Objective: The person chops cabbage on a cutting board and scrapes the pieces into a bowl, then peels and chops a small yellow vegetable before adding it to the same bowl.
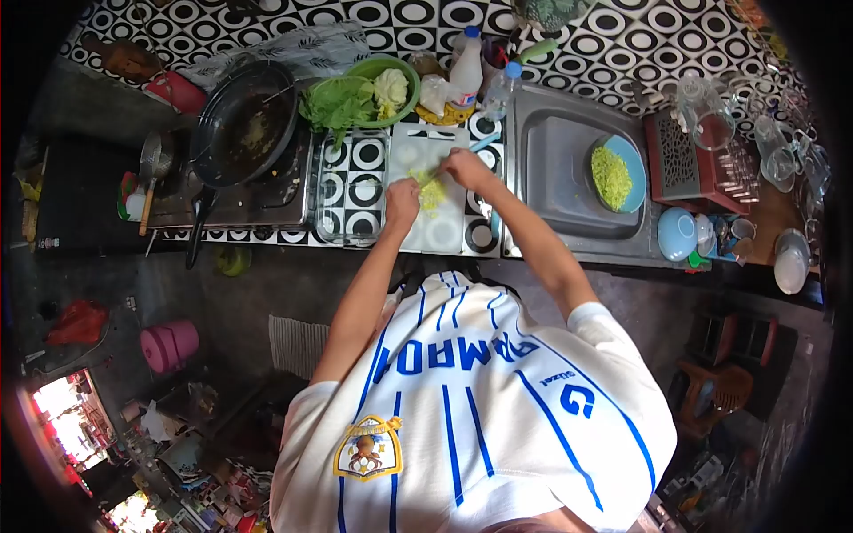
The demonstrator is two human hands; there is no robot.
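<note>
My right hand (pixel 470 171) is closed around a knife, whose light blue handle (pixel 485 141) sticks out past the fist. The knife's blade slants down over a white cutting board (pixel 429 235). My left hand (pixel 402 201) is closed at the far end of the blade, its fingers pressed together there; exactly how they grip it is hard to see. Finely chopped pale green-yellow vegetable (pixel 433 193) lies on the board under and around the blade. Beside the board, to the right, a light blue bowl (pixel 636 167) in the sink holds shredded green vegetable (pixel 610 178).
A green basin (pixel 410 75) of leafy greens (pixel 338 105) and cauliflower-like white pieces stands behind the board. Left are a glass tray (pixel 351 238) and a black wok (pixel 206 142) on the stove. Bottles (pixel 467 67) stand behind; a steel sink (pixel 542 233) and red dish rack (pixel 673 160) are right.
</note>
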